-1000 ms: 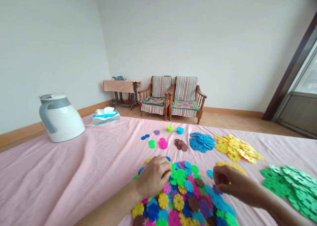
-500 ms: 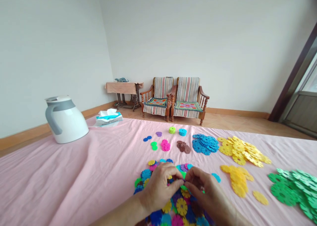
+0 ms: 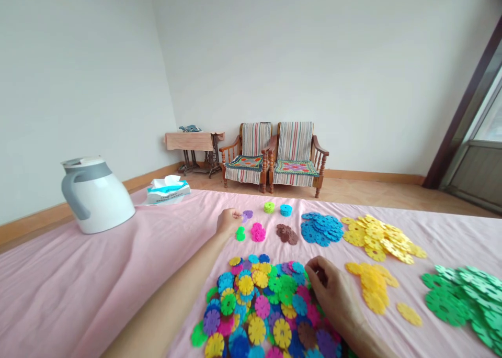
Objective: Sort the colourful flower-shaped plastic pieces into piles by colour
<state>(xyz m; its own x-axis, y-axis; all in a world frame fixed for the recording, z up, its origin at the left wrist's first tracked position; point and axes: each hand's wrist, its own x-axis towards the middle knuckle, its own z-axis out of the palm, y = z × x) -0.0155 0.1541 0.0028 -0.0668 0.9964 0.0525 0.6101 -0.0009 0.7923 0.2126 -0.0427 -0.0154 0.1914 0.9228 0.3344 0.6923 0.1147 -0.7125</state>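
Observation:
My left hand (image 3: 228, 221) is stretched out to the far side of the cloth, fingertips pinched on a purple notched plastic disc (image 3: 243, 220). It is right beside a small purple group of discs (image 3: 248, 214). Dark blue discs seen there before are hidden behind this hand. A large mixed heap of colourful notched discs (image 3: 257, 329) lies in front of me. At the heap's right edge rests my right hand (image 3: 331, 284), its fingers curled; what they hold, if anything, is hidden.
Beyond the heap are green (image 3: 240, 234), pink (image 3: 258, 232), brown (image 3: 287, 234), lime (image 3: 269, 207) and light blue discs (image 3: 286, 210). Larger blue (image 3: 321, 228), yellow (image 3: 378, 237) and green piles (image 3: 466, 300) lie rightward. A jug (image 3: 102, 198) and tissue box (image 3: 168, 190) stand left.
My hands were together over the heap and have parted. The left moved forward and left to the purple discs, and the right drew slightly back to the right.

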